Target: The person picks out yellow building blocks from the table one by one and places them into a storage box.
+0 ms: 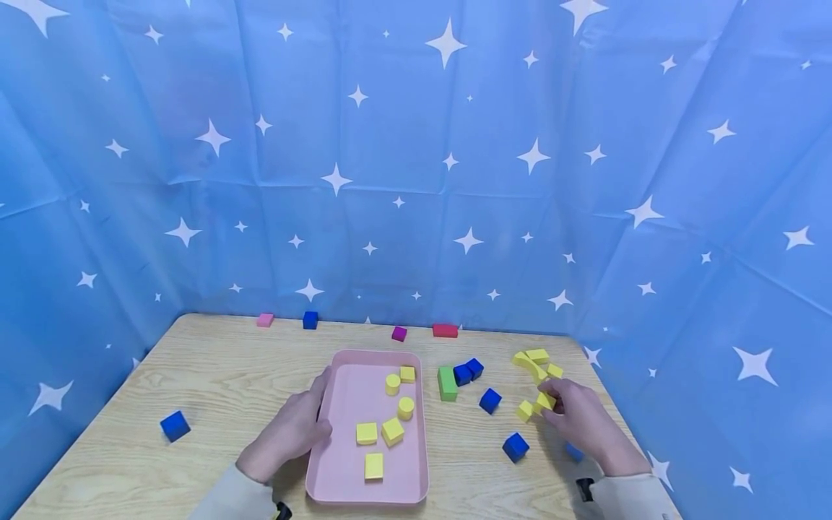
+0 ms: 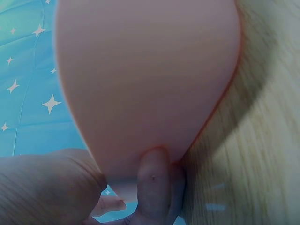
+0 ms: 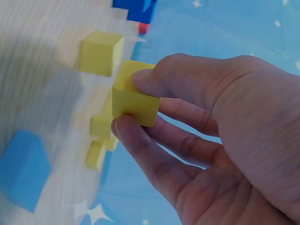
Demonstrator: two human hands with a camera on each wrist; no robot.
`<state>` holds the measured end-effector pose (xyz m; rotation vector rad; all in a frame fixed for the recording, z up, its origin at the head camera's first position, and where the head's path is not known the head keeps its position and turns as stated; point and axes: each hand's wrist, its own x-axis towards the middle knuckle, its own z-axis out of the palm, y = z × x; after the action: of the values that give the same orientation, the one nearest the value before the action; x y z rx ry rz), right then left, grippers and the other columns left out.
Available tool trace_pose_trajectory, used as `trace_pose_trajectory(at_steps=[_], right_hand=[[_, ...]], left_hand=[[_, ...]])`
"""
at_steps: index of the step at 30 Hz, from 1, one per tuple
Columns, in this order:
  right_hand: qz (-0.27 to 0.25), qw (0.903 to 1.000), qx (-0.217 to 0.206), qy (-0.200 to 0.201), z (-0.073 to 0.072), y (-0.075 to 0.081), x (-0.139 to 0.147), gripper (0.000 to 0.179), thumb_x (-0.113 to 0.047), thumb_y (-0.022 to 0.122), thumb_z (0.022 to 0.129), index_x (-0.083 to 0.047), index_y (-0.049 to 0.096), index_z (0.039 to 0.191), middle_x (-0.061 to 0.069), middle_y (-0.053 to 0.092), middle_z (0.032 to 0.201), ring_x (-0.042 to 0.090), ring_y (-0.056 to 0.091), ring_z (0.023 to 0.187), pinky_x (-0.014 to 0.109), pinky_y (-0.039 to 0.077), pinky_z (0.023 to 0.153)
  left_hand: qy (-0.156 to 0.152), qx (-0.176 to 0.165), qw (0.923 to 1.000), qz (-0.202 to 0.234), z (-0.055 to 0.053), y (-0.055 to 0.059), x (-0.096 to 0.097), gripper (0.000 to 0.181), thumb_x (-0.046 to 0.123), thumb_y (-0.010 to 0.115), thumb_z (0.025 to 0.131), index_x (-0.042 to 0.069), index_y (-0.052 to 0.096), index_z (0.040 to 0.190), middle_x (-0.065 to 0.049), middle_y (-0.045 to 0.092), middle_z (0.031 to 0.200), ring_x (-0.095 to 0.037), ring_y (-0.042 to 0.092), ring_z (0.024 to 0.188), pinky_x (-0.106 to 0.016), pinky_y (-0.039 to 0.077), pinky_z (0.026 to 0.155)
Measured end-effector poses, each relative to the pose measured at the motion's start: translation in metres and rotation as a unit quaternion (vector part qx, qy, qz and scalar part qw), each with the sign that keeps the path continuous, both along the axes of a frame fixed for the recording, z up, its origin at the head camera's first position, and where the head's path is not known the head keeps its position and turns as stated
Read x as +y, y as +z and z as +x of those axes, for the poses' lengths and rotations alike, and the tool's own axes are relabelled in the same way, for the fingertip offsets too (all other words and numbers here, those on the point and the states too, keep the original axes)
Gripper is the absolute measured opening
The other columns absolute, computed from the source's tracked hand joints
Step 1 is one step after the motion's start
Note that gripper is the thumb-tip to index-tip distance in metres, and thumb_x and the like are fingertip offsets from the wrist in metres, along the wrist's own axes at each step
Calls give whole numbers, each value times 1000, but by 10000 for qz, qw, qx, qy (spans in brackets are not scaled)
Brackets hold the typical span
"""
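A pink tray [image 1: 347, 493] lies on the table with several yellow blocks in it, both cubes and cylinders. My left hand [image 1: 295, 426] grips the tray's left wall; close up in the left wrist view, a finger [image 2: 154, 187] presses against the wall's outer side. Off to the right, my right hand [image 1: 585, 419] pinches a yellow cube [image 3: 136, 101] between thumb and fingertips. Around that hand lie more yellow pieces, among them a small yellow cube [image 1: 524, 411], a yellow arch [image 1: 529, 366] and a flat yellow block [image 1: 537, 356].
Between the tray and right hand are a green block [image 1: 447, 383] and several blue cubes [image 1: 490, 401]. Another blue cube [image 1: 175, 426] sits far left. Along the back edge lie pink [image 1: 265, 320], blue [image 1: 310, 320], magenta [image 1: 399, 334] and red blocks [image 1: 445, 331], before a starry blue curtain [image 1: 390, 144].
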<state>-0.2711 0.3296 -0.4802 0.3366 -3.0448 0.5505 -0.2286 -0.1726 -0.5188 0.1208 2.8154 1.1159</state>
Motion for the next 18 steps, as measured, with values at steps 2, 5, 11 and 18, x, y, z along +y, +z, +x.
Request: trace_pose_trajectory(at_steps=[2, 5, 11, 18], right_hand=[[12, 10000, 43, 66, 2, 4, -5, 38, -1, 89, 97, 7, 79, 134, 14, 82, 116, 17, 74, 93, 39, 66, 78], [16, 9998, 120, 169, 6, 9, -14, 37, -3, 89, 98, 5, 79, 133, 11, 81, 114, 14, 72, 92, 36, 65, 77], [23, 9994, 74, 323, 10, 19, -39, 36, -5, 88, 99, 0, 80, 134, 6, 80, 114, 10, 68, 90, 33, 63, 77], [-180, 9973, 31, 717, 11, 24, -64, 35, -5, 89, 99, -3, 81, 133, 1, 78, 110, 7, 66, 89, 29, 62, 76]], left_hand=[[2, 1, 10000, -1, 0, 0, 0, 102, -6, 76, 93, -8, 25, 181, -32, 66, 163, -24, 71, 112, -41, 60, 97], [15, 11, 10000, -15, 0, -1, 0, 102, -5, 76, 93, -8, 25, 181, -32, 66, 162, -24, 71, 112, -41, 61, 99], [35, 26, 10000, -9, 0, -2, -1, 102, -5, 76, 93, -8, 25, 181, -32, 68, 159, -24, 72, 109, -41, 63, 94], [-3, 77, 10000, -40, 2, 0, -1, 102, -5, 75, 95, -7, 24, 182, -35, 60, 168, -29, 72, 128, -59, 59, 122]])
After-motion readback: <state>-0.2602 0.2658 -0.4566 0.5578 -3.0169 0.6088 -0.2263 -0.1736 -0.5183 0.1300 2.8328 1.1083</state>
